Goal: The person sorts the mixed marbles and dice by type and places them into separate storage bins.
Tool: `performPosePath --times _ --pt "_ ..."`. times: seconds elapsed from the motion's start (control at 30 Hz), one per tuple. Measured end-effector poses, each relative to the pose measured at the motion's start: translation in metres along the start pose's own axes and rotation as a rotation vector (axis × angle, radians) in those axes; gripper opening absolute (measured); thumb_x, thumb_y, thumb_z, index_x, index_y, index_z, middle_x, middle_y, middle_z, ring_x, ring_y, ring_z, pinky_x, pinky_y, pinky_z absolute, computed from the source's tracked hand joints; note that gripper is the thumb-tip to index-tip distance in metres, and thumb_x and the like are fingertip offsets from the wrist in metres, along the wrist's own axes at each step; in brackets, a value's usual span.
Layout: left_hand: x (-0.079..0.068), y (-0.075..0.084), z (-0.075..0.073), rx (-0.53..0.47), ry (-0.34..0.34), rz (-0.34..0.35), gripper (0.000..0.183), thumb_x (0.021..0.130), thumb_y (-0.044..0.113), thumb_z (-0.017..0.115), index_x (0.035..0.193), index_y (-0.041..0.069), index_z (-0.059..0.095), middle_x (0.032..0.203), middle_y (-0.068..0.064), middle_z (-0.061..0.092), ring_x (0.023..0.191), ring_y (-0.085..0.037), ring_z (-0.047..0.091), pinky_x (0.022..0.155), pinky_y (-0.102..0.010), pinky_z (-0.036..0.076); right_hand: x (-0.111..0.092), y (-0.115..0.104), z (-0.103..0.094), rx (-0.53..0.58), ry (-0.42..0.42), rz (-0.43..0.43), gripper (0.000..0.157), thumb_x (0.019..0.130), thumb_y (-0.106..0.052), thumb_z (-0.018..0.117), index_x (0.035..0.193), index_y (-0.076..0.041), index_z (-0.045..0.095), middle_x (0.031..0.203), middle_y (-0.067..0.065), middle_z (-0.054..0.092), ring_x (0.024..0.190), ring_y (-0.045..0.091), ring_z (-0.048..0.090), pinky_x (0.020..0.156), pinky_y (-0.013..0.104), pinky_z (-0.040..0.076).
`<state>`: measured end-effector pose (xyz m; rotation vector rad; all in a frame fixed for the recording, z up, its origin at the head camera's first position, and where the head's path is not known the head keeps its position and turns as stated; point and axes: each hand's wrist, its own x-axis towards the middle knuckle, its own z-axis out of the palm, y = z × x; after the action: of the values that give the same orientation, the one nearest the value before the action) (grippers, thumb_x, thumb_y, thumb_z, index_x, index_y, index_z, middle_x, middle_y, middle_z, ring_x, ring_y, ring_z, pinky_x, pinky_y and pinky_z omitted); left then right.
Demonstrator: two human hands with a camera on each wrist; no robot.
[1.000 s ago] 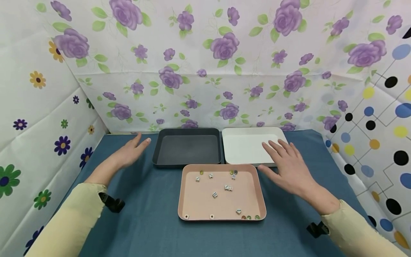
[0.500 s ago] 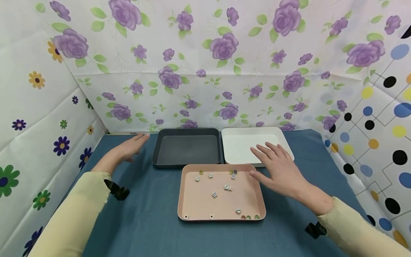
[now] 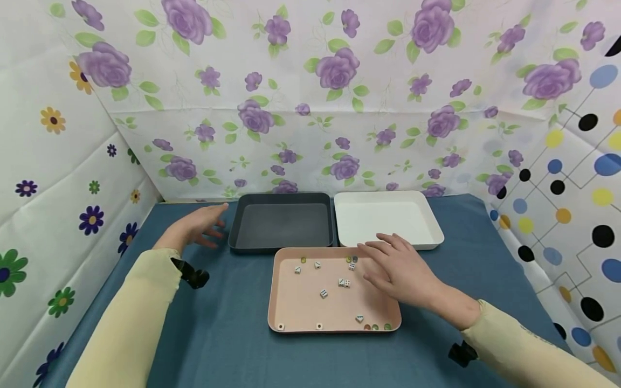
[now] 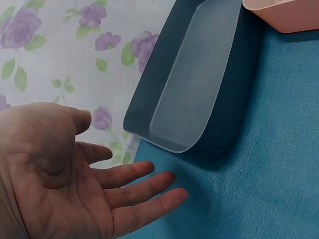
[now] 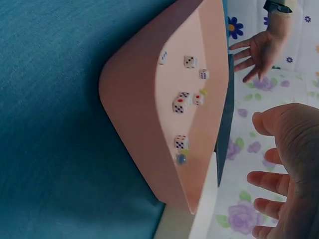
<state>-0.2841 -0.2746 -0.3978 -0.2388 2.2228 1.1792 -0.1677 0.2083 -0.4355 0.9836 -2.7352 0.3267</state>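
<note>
So the rounded-rectangle pink tray [image 3: 296,307] (plastic, I think) sits closest to the person on a tabletop [image 3: 228,350] covered in blue cloth, probably so both arms reach it easily. All the small stuff I can see is in there: nine white cube dice [image 3: 323,293] with dark or red pips, scattered about, plus six little round glassy beads [image 3: 387,326], three along the far rim, three at the near right corner. They look roll-prone, so I reckon that raised rim corrals them.

Behind the pink tray, side by side: a shallow dark grey rectangular tray [image 3: 286,221] on the left, a shallow white rectangular tray [image 3: 383,215] on the right. Can't tell if they touch it.

The right hand [image 3: 402,272] hangs over the pink tray's right side, grip loose, fingers apart, holding nothing. The left hand [image 3: 196,223] is beyond its far left corner, near the grey one but apart, grip spread, holding nothing. Out of the right's way, imo.
</note>
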Motion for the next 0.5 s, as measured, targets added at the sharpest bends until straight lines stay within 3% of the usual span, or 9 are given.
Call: performPosePath --times 0.33,0.5 --pt "0.016 -0.002 0.001 -0.064 -0.059 -0.024 0.069 0.114 0.038 0.033 0.165 0.016 -0.008 0.164 -0.032 0.015 0.141 -0.053 0.035 0.093 -0.056 0.056 -0.002 -0.001 0.012 0.020 0.000 -0.018 0.051 0.096 -0.030 0.074 0.145 -0.019 0.061 0.138 0.004 0.063 0.134 0.036 0.049 0.117 0.061 0.027" --pt "0.022 -0.004 0.003 -0.042 -0.078 -0.013 0.067 0.115 0.034 0.034 0.166 0.018 -0.007 0.164 -0.032 0.014 0.139 -0.054 0.037 0.092 -0.054 0.057 -0.003 -0.002 0.013 0.012 -0.005 -0.029 0.049 0.096 -0.030 0.075 0.142 -0.015 0.064 0.136 0.006 0.064 0.132 0.036 0.051 0.117 0.060 0.029"
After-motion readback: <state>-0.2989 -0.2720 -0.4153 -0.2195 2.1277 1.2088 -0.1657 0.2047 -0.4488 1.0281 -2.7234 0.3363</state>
